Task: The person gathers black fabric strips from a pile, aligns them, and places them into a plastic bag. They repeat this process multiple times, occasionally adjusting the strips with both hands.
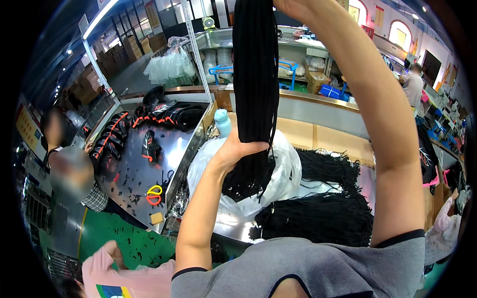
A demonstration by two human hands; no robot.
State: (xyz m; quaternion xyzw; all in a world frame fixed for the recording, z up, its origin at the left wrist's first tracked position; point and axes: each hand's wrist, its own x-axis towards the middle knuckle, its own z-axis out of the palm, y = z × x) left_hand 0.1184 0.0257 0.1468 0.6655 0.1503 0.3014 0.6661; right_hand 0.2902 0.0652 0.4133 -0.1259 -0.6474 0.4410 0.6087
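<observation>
A long bundle of black laces (256, 74) hangs upright before me, its top running out past the upper edge. My left hand (241, 150) is closed round its lower part, thumb across the front. High up, my right hand (290, 7) is against the bundle's top and seems to hold it up; its fingers are mostly cut off by the picture's edge. Below the left hand, the loose ends hang over a white plastic bag (290, 166) that also has black laces in it. Two piles of black laces, a near pile (318, 218) and a far pile (328, 169), lie to the right.
A light-blue bottle (222, 123) stands behind the bag. On the metal table (136, 176) at left are black-and-orange shoe-like pieces (112, 134), scissors (154, 194) and a yellow block (156, 218). Co-workers sit at left, lower left and far right. Cardboard (293, 130) lines the far edge.
</observation>
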